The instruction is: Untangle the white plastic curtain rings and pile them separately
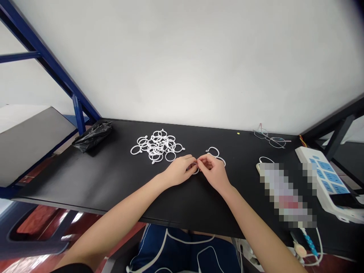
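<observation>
Between my hands is a white ring (194, 173), partly covered by the fingers. My left hand (182, 169) has its fingers closed around the ring's left side. From the right, my right hand (214, 171) pinches at the ring's edge, its fingertips close to those of the left; the exact spot is hidden. Beyond the right hand lie a couple of white rings (214, 148), partly covered by it. Left of my hands a loose pile of several white rings (159, 144), each with a small eyelet, rests on the black table (125, 174).
A crumpled black plastic bag (93, 136) sits at the table's left end. Glasses (275, 142) lie near the wall at right. A blurred-out phone (287, 193) with a cable and a white power strip (327, 178) occupy the right side. Blue metal frame bars (57, 68) rise at left.
</observation>
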A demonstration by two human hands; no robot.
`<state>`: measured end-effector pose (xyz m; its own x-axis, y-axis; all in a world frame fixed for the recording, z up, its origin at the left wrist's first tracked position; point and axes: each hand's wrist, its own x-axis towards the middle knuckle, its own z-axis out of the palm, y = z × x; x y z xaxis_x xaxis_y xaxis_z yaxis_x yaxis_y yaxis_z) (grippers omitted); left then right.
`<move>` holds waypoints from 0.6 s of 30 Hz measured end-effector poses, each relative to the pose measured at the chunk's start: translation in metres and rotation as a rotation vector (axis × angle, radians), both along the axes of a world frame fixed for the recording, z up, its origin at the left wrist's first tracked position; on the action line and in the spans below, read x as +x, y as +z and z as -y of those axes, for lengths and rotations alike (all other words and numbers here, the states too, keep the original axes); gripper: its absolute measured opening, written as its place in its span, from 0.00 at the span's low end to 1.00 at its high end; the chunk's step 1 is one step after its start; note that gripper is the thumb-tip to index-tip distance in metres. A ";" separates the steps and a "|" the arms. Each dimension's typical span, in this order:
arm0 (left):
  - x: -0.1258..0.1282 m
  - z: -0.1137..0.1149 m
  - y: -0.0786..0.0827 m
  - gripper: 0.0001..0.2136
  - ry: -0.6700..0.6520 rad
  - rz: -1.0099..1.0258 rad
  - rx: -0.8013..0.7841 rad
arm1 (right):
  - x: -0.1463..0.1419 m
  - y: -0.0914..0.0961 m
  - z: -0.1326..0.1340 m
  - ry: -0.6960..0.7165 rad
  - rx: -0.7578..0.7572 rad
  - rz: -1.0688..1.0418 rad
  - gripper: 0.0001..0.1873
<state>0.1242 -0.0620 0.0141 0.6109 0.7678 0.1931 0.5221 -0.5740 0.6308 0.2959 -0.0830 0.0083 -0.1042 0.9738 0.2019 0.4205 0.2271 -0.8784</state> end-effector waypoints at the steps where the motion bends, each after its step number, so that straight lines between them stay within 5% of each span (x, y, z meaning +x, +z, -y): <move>1: 0.000 -0.001 -0.001 0.10 0.002 -0.018 0.010 | 0.000 0.000 0.000 0.006 0.011 0.025 0.07; 18: -0.001 -0.001 -0.002 0.10 0.000 -0.061 0.029 | -0.001 0.002 0.000 0.014 0.010 0.067 0.06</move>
